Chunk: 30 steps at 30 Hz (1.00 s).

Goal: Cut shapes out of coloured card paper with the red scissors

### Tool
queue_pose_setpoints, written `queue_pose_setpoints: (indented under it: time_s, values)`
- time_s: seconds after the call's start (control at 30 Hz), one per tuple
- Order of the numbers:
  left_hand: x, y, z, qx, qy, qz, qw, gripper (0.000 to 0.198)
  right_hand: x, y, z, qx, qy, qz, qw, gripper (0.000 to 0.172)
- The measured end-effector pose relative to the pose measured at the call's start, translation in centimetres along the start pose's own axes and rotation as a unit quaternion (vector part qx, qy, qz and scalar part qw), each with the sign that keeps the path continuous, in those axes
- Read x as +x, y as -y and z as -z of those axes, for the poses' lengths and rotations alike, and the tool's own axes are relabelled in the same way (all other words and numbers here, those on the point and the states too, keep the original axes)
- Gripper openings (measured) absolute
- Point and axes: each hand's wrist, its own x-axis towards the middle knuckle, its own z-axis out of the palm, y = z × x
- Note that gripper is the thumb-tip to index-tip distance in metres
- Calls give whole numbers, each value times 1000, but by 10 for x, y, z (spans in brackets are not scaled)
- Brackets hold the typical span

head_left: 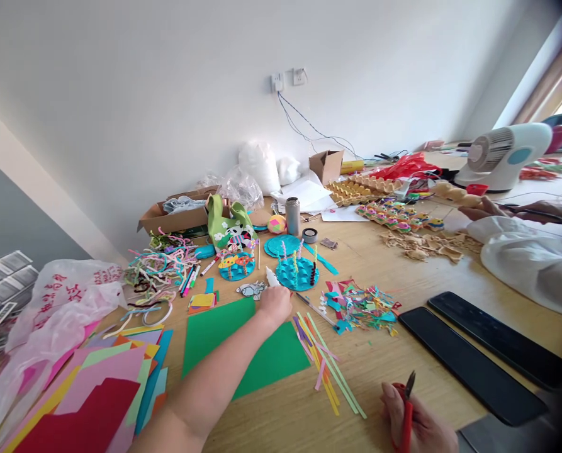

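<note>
My left hand (275, 304) reaches forward over a green paper sheet (243, 346) and is closed around a white glue bottle (271, 277), whose tip points toward a teal paper disc (297, 274) with upright twisted pipe-cleaner pieces. My right hand (415, 425) rests at the near edge of the table, closed on red-handled scissors (407, 402) with the blades pointing up. Thin coloured paper strips (325, 362) lie between my hands.
Stacked coloured paper (106, 390) and a plastic bag (49, 314) lie at left, pipe cleaners (160, 267) behind. Paper scraps (360, 305), two black slabs (469, 365), a metal flask (292, 216), egg cartons (360, 187), a fan (502, 154). Another person's hands (493, 207) work at right.
</note>
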Motion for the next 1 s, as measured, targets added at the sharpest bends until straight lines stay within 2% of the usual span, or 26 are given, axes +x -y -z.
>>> queue_pose_setpoints:
  time_s: [0.13,0.27,0.47,0.63,0.73,0.83,0.9,1.0]
  values:
    - [0,10,11,-114,5,28,993,20,2,9,0,5,-15,9,1000,62]
    - [-9,8,12,-280,78,45,956,20,1,12,0,-1,-17,11,1000,61]
    - [-38,-11,-10,-446,141,78,880,15,-1,12,0,-5,-26,17,1000,58]
    - [-51,-24,-26,-480,162,105,856,12,-1,11,-1,0,-28,24,999,57]
    - [-55,-26,-31,-468,181,98,859,14,-2,10,-1,3,-25,24,999,56]
    - [-56,-18,-30,-429,183,79,881,19,-2,8,-1,9,-21,24,999,55]
    - [-54,-8,-24,-384,158,66,907,21,-3,8,-1,10,-20,22,999,55]
    - [-45,10,-12,-284,80,50,954,22,-3,9,0,10,-16,20,1000,55]
